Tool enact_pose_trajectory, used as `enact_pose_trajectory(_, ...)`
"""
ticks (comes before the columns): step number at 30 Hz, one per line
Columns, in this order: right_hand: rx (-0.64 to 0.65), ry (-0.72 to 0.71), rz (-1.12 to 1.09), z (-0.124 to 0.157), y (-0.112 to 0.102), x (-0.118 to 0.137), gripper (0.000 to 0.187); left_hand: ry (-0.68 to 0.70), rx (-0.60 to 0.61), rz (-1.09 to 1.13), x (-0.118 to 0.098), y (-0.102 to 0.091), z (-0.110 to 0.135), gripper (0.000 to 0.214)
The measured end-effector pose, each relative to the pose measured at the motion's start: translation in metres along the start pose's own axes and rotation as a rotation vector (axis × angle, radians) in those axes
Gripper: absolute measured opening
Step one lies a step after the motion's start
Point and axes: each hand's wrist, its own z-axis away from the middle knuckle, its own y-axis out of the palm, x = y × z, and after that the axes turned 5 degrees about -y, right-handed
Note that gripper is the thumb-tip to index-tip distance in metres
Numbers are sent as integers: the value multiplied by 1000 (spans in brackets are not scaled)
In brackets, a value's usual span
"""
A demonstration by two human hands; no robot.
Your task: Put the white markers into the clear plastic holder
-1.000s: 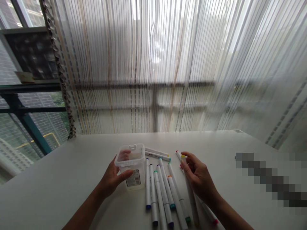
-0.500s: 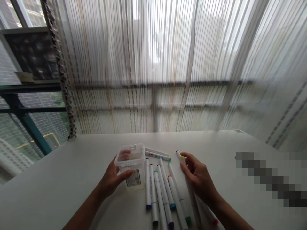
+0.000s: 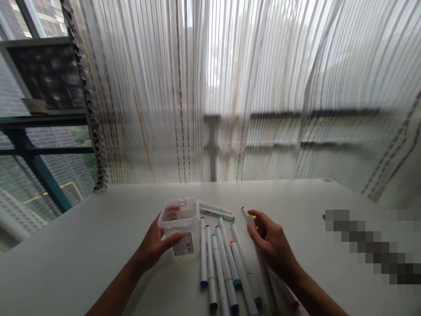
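My left hand (image 3: 153, 248) is wrapped around a clear plastic box (image 3: 179, 223), with its thumb over the front near a black-and-white label and its fingers behind the wall. The box stands upright on the white table, its top uncovered. My right hand (image 3: 271, 241) closes its thumb and fingers around a white marker (image 3: 263, 263) with a yellow end. Another marker (image 3: 244, 211) with a red end lies partly behind that hand. Between the hands, several white markers (image 3: 226, 267) with coloured ends lie side by side, pointing away from me.
Two markers (image 3: 215, 211) lie crosswise behind the row, beside the box. A marker with a pink end (image 3: 291, 296) is partly under my right forearm. A sheer striped curtain (image 3: 184, 96) hangs beyond the far edge of the table (image 3: 131, 197). A pixelated patch covers the right side.
The curtain's folds have shifted and billowed, mostly at the right. Both hands, the box and the markers stay practically where they were.
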Motion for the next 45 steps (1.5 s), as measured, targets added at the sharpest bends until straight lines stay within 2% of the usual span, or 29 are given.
enact_pose_trajectory(7,3,13,-4,1,1,-1,32,1,49,31,1,0,0,53)
enact_pose_trajectory(12,12,11,-4,0,0,-2,33,8,5,3,3,-3,-1,54)
enact_pose_trajectory(16,10,8,3,0,1,-3,33,3,47,-8,2,-5,-1,52)
enact_pose_trajectory(21,9,9,2,1,1,-3,33,13,19,17,-1,-3,0,52)
enact_pose_trajectory(31,14,15,-12,1,1,-3,31,14,42,40,1,-3,0,52)
enact_pose_trajectory(45,27,30,3,1,1,-3,32,-2,114,3,-1,-5,2,52)
